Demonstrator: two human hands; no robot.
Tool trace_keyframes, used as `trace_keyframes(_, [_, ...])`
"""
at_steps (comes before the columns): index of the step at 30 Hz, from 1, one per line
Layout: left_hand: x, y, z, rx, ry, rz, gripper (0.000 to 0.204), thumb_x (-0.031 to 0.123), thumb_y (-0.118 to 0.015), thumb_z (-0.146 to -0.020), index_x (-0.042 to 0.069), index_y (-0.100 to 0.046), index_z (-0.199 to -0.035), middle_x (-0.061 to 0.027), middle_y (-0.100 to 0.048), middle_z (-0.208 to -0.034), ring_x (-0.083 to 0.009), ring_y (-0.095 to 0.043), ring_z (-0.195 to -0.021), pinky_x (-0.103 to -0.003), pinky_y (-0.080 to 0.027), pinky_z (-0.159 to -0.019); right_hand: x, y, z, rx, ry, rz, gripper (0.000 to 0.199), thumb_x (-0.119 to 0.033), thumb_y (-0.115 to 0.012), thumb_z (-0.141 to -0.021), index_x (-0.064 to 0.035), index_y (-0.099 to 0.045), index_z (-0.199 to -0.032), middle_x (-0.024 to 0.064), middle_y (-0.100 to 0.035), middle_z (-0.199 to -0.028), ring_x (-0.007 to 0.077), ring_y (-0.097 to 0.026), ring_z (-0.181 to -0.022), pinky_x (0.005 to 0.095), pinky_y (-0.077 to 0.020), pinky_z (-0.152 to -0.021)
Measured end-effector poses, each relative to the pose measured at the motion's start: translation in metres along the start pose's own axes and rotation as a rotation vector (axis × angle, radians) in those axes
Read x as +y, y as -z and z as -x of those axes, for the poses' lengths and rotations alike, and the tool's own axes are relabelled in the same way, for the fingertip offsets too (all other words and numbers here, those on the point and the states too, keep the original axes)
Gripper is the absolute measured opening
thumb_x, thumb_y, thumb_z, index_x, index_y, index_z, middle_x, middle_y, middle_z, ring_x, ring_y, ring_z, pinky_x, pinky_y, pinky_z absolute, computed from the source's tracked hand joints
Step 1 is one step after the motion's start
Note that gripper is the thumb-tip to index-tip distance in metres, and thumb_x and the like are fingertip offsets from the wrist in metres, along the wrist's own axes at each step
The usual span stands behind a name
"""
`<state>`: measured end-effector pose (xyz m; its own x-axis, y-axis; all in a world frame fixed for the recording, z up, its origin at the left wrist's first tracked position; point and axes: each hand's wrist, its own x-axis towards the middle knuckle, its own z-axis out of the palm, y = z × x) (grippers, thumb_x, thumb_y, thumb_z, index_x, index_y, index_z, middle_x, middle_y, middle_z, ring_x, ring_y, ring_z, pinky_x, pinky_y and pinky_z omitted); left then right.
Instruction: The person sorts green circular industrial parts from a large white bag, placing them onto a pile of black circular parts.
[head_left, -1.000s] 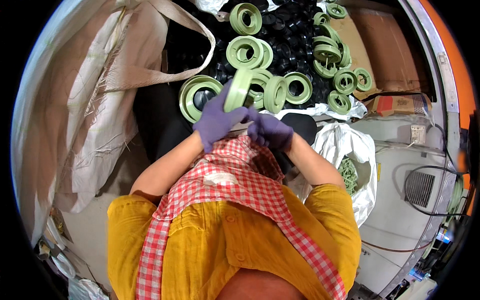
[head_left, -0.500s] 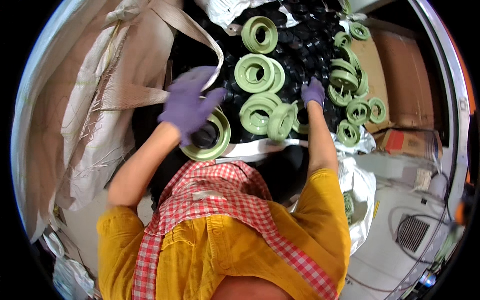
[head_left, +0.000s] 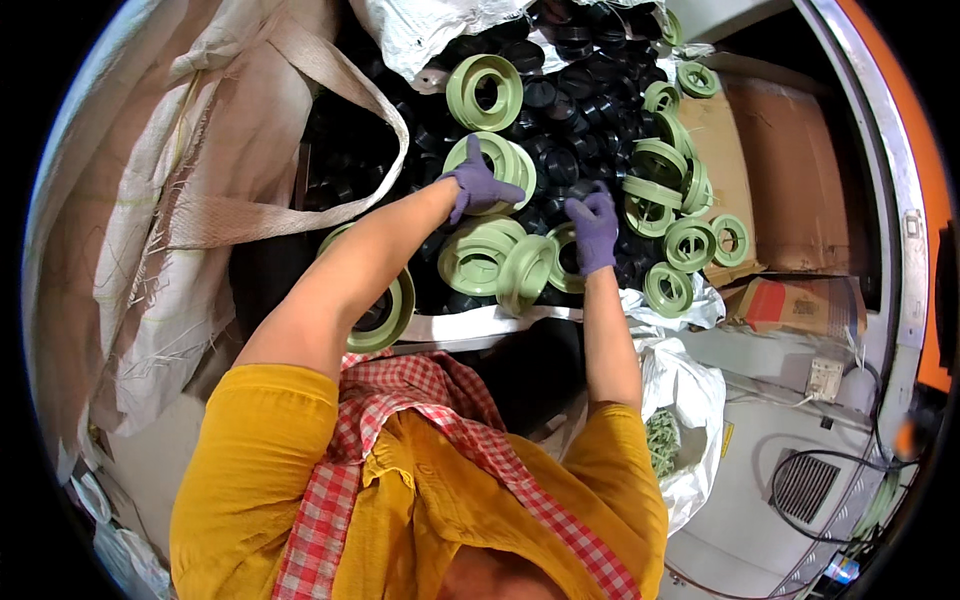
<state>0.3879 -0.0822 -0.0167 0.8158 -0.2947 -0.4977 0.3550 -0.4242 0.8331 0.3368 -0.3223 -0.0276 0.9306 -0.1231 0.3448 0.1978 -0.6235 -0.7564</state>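
Note:
My left hand (head_left: 478, 185), in a purple glove, lies over a pale green plastic ring (head_left: 519, 166) in the middle of the pile. Its thumb and forefinger are spread apart along the ring. My right hand (head_left: 597, 232), gloved the same way, is to the right with its fingers curled in among the black round plastic parts (head_left: 562, 165); what is between the fingertips cannot be made out. Just below the hands, a tilted green ring (head_left: 526, 275) leans by a stack of green rings (head_left: 475, 257). Another green ring (head_left: 485, 92) lies farther off.
A larger green ring (head_left: 398, 310) is partly hidden behind my left forearm. More green rings (head_left: 690, 245) lie at right by a cardboard box (head_left: 790, 175). A large woven sack (head_left: 110, 260) with a strap loop (head_left: 385, 180) stands at left. A white bag (head_left: 700, 400) holds small green pieces.
My left hand has swung right and away from me, from the large near ring to the middle ring. My right hand has shifted slightly nearer, its fingers now curled. The view has moved slightly.

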Motion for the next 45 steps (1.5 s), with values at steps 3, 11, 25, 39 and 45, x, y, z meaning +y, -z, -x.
trace_keyframes(3, [0.011,0.002,0.037,-0.064,-0.124,0.472,0.1,0.025,-0.079,-0.068,-0.003,-0.015,-0.139,-0.014,-0.057,-0.114,-0.0197,-0.057,-0.1,-0.029,-0.047,-0.085,-0.068,-0.02,0.026,-0.072,-0.425,-0.565,0.037,-0.014,-0.074,-0.073,-0.0017,-0.051,-0.1,0.004,-0.058,-0.083,0.0098,-0.054,-0.072,0.0231,-0.0474,-0.067])
trace_keyframes(11, [0.045,-0.006,0.178,-0.005,-0.382,0.404,0.06,0.015,-0.071,-0.072,0.004,-0.05,-0.127,-0.0024,-0.061,-0.092,-0.0098,-0.055,-0.079,-0.024,-0.048,-0.069,-0.151,-0.016,0.088,-0.226,-0.227,-0.807,0.066,-0.005,-0.063,-0.078,-0.0017,-0.028,-0.134,0.0148,-0.046,-0.124,0.0218,-0.051,-0.111,0.0321,-0.0439,-0.095])
trace_keyframes(25, [0.006,-0.003,0.253,-0.176,-0.442,0.386,0.053,0.015,-0.068,-0.076,0.004,-0.052,-0.125,-0.0052,-0.062,-0.1,-0.0104,-0.057,-0.085,-0.025,-0.049,-0.073,-0.222,0.035,0.129,-0.582,-0.763,-0.814,0.044,-0.02,-0.057,-0.088,-0.0036,-0.038,-0.125,0.0081,-0.055,-0.101,0.0189,-0.06,-0.095,0.0299,-0.0523,-0.077])
trace_keyframes(39, [0.002,0.016,0.282,-0.046,-0.421,0.532,0.06,0.017,-0.071,-0.077,0.006,-0.047,-0.131,-0.006,-0.065,-0.103,-0.0096,-0.06,-0.088,-0.025,-0.049,-0.078,-0.232,0.02,0.134,-0.357,0.102,-0.021,0.078,-0.029,-0.067,-0.081,-0.0014,-0.024,-0.14,0.0151,-0.055,-0.116,0.0245,-0.059,-0.099,0.0356,-0.0502,-0.081])
trace_keyframes(45, [-0.023,0.067,0.27,0.163,-0.632,0.31,0.053,0.024,-0.069,-0.083,-0.001,-0.051,-0.126,-0.0085,-0.059,-0.114,-0.0133,-0.057,-0.1,-0.028,-0.044,-0.091,-0.238,-0.021,0.146,-0.211,0.173,-0.21,0.081,-0.025,-0.077,-0.063,-0.0055,-0.042,-0.133,0.0177,-0.047,-0.124,0.0325,-0.048,-0.114,0.0404,-0.0436,-0.092])
